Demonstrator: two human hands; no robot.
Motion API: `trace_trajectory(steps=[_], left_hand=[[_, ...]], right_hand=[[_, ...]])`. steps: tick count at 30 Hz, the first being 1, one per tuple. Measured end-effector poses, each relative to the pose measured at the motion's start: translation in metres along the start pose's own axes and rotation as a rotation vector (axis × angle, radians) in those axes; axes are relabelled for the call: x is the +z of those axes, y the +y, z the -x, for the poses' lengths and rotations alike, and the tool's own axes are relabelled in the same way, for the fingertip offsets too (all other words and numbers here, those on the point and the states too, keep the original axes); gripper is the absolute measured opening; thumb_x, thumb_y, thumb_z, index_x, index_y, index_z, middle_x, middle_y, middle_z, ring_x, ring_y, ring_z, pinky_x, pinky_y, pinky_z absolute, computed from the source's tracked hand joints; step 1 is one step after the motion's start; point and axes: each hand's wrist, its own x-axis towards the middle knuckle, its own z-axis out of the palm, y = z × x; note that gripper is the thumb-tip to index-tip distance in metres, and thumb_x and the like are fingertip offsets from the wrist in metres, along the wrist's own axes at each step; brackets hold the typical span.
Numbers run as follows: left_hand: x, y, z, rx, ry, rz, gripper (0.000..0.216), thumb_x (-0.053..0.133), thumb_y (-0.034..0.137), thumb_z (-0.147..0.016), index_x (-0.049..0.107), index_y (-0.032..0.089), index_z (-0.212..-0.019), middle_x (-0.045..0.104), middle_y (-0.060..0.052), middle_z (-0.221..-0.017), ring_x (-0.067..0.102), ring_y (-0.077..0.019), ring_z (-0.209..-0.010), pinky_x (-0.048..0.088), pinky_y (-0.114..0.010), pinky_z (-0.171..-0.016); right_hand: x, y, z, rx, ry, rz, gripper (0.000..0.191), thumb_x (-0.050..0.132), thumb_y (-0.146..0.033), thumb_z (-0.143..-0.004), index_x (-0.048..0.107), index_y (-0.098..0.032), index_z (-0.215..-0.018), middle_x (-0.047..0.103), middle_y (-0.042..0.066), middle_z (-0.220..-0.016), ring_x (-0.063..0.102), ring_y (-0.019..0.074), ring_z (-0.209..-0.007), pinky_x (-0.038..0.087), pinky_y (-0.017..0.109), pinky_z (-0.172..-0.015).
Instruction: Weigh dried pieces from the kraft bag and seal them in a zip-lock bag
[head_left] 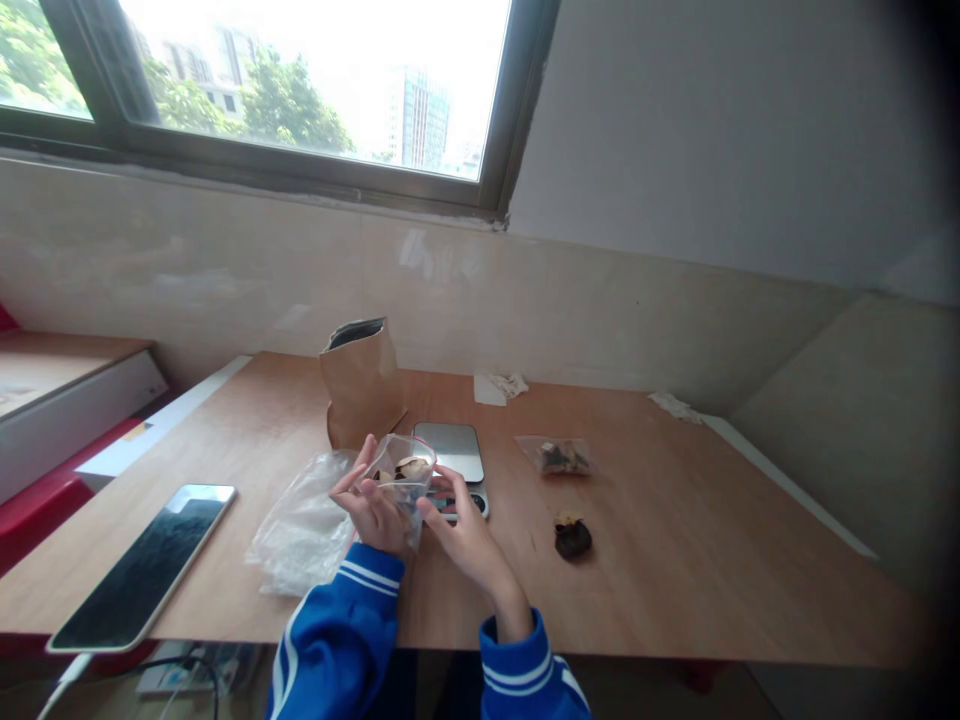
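Observation:
A clear zip bag with pale and dark dried pieces in it is held up above the table, its mouth spread open. My left hand cradles it from the left and below, fingers curled round its side. At its right edge my right hand grips the plastic between thumb and fingers. Right behind the hands sits a kitchen scale with a silver plate, its front partly covered by the bag and my right hand. A pile of clear plastic bags lies beside my left hand.
A brown paper bag stands open behind the scale. To the right lie a filled clear bag and a dark dried piece with a pale top. A phone on a cable rests at the left. Crumpled tissue lies near the wall.

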Motion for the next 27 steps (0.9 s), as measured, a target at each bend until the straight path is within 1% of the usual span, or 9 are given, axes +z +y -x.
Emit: trace_trajectory(steps=[2, 4, 10, 13, 15, 17, 21, 24, 27], left_hand=[[0.007, 0.011, 0.011, 0.07, 0.068, 0.035, 0.026, 0.032, 0.05, -0.093, 0.028, 0.026, -0.102, 0.038, -0.019, -0.144, 0.041, -0.0244, -0.131, 0.032, -0.054, -0.105], [0.012, 0.022, 0.023, 0.052, 0.082, 0.042, 0.022, 0.03, 0.046, -0.094, 0.031, 0.026, -0.104, 0.035, -0.017, -0.146, 0.04, -0.0229, -0.133, 0.033, -0.051, -0.106], [0.017, 0.044, 0.036, -0.002, -0.004, 0.06, 0.026, 0.024, 0.044, -0.096, 0.04, 0.026, -0.103, 0.036, -0.011, -0.148, 0.035, -0.0212, -0.136, 0.03, -0.048, -0.109], [0.012, 0.05, 0.028, 0.002, 0.051, 0.009, 0.02, 0.041, 0.039, -0.093, 0.044, 0.025, -0.107, 0.041, -0.01, -0.144, 0.039, -0.021, -0.133, 0.028, -0.045, -0.11], [0.004, 0.051, 0.02, -0.02, 0.059, -0.047, 0.03, 0.053, 0.036, -0.088, 0.046, 0.024, -0.114, 0.042, -0.01, -0.142, 0.039, -0.0214, -0.132, 0.029, -0.043, -0.11], [-0.005, 0.049, 0.011, -0.111, -0.029, -0.073, 0.035, 0.055, 0.038, -0.086, 0.05, 0.022, -0.116, 0.052, -0.01, -0.134, 0.046, -0.0226, -0.126, 0.034, -0.041, -0.106], [-0.021, 0.044, 0.002, -0.317, -0.346, -0.012, 0.033, 0.049, 0.044, -0.088, 0.062, 0.018, -0.105, 0.068, -0.01, -0.106, 0.064, -0.023, -0.096, 0.049, -0.038, -0.087], [-0.023, 0.044, 0.004, -0.332, -0.383, -0.042, 0.03, 0.055, 0.045, -0.084, 0.065, 0.018, -0.094, 0.071, -0.007, -0.093, 0.066, -0.0203, -0.081, 0.051, -0.033, -0.076], [-0.02, 0.05, 0.008, -0.321, -0.316, -0.069, 0.03, 0.056, 0.047, -0.083, 0.067, 0.018, -0.084, 0.071, -0.005, -0.083, 0.066, -0.0187, -0.073, 0.052, -0.031, -0.071]], right_hand=[[0.009, -0.007, 0.001, -0.045, 0.06, -0.038, 0.051, 0.057, -0.046, -0.085, 0.045, -0.023, -0.129, 0.056, 0.009, -0.126, 0.056, 0.0216, -0.111, 0.047, 0.035, -0.092], [0.013, -0.014, 0.001, -0.073, 0.128, -0.057, 0.044, 0.054, -0.045, -0.087, 0.049, -0.023, -0.125, 0.058, 0.008, -0.124, 0.056, 0.021, -0.112, 0.046, 0.034, -0.095], [-0.004, -0.018, 0.006, -0.104, 0.223, -0.095, 0.039, 0.047, -0.047, -0.09, 0.06, -0.021, -0.115, 0.063, 0.009, -0.119, 0.057, 0.0223, -0.112, 0.045, 0.037, -0.098], [-0.017, -0.02, 0.012, -0.115, 0.3, -0.127, 0.039, 0.045, -0.048, -0.091, 0.064, -0.02, -0.108, 0.065, 0.009, -0.117, 0.057, 0.023, -0.113, 0.043, 0.039, -0.1], [-0.026, -0.023, 0.016, -0.109, 0.337, -0.13, 0.04, 0.043, -0.049, -0.092, 0.066, -0.02, -0.105, 0.066, 0.01, -0.113, 0.059, 0.0232, -0.11, 0.044, 0.039, -0.098], [-0.034, -0.027, 0.021, -0.11, 0.327, -0.116, 0.041, 0.04, -0.05, -0.093, 0.067, -0.02, -0.103, 0.067, 0.01, -0.112, 0.06, 0.0233, -0.108, 0.045, 0.039, -0.097], [-0.044, -0.033, 0.028, -0.153, 0.218, -0.089, 0.041, 0.037, -0.048, -0.095, 0.065, -0.022, -0.107, 0.065, 0.008, -0.116, 0.058, 0.0224, -0.111, 0.043, 0.037, -0.099], [-0.046, -0.032, 0.03, -0.15, 0.197, -0.086, 0.041, 0.034, -0.048, -0.095, 0.064, -0.024, -0.109, 0.065, 0.007, -0.115, 0.058, 0.0214, -0.11, 0.043, 0.035, -0.098], [-0.045, -0.027, 0.03, -0.105, 0.318, -0.038, 0.045, 0.031, -0.051, -0.095, 0.066, -0.021, -0.098, 0.07, 0.008, -0.1, 0.064, 0.0215, -0.097, 0.047, 0.034, -0.089]])
